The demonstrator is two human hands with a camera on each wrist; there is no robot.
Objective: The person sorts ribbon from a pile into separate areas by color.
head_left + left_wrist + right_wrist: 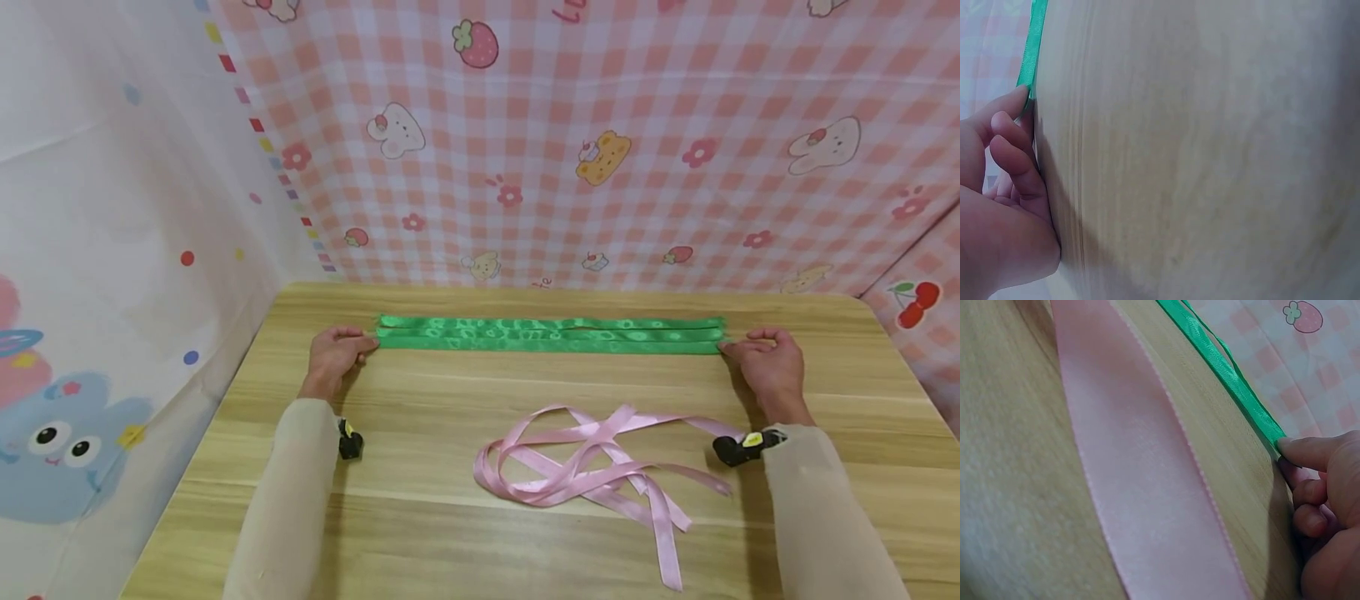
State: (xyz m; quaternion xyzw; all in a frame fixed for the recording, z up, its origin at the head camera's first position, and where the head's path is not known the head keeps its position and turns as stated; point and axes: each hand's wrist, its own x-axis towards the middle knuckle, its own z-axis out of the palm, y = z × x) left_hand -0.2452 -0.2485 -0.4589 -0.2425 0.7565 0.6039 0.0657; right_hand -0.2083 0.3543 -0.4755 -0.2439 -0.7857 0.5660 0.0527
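The left hand [333, 354] is laid on the wooden table [420, 533] with its fingers curled, and the left end of the green ribbon [551, 334] is pinched at its fingertips. In the left wrist view the uppermost fingertip [1013, 100] is seen pressed on the ribbon's end, the other fingers being curled below it against the table top. The right hand [768, 362] is placed in the same way at the opposite end, and the ribbon's right end is held between thumb and curled fingers; in the right wrist view a fingertip [1300, 449] is seen touching the green band where it ends.

Between the two hands the green ribbon is stretched flat and straight across the far part of the table. It is doubled, so that two or three parallel bands are seen lying side by side, touching one another.

Nearer to the person than the hands, and closer to the right hand than to the left, a pink ribbon [592, 467] is spread in loose, crossing loops on the table. One of its strands is run toward the right wrist, and a wide stretch of it is seen just beside the right hand in the right wrist view. It is kept apart from the green ribbon.

Behind the table, beyond both hands, a pink checked cloth [600, 142] printed with strawberries, bears and rabbits is hung. To the left of the left hand a white cloth [97, 250] with coloured dots is draped.
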